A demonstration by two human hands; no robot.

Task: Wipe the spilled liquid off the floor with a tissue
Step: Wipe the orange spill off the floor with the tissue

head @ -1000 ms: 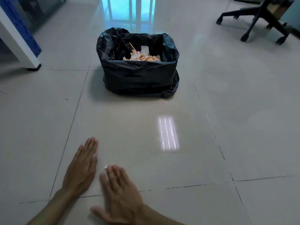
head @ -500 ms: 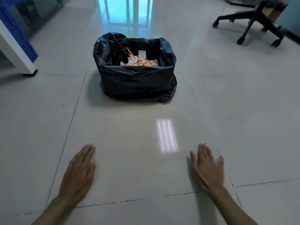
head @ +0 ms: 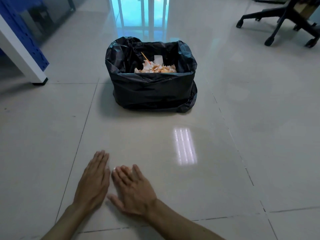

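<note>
My left hand (head: 94, 181) lies flat, palm down, on the glossy beige tile floor (head: 52, 135), fingers together and pointing away from me. My right hand (head: 133, 187) also rests flat on the floor just beside it, its fingers slightly spread and angled left, their tips almost touching the left hand. No tissue shows under or around either hand. I cannot make out any liquid on the tiles near them. Crumpled, orange-stained tissues (head: 155, 68) fill a bin lined with a black bag (head: 152, 89), which stands about an arm's length ahead.
A bright rectangular light reflection (head: 185, 146) lies on the tile right of my hands. A white and blue furniture leg (head: 26, 54) stands at the far left. An office chair's wheeled base (head: 284, 25) is at the far right. Grout lines cross the floor.
My right hand swept out to the right across the tile, then came back left until it sits beside the left hand. The left hand stayed in place.
</note>
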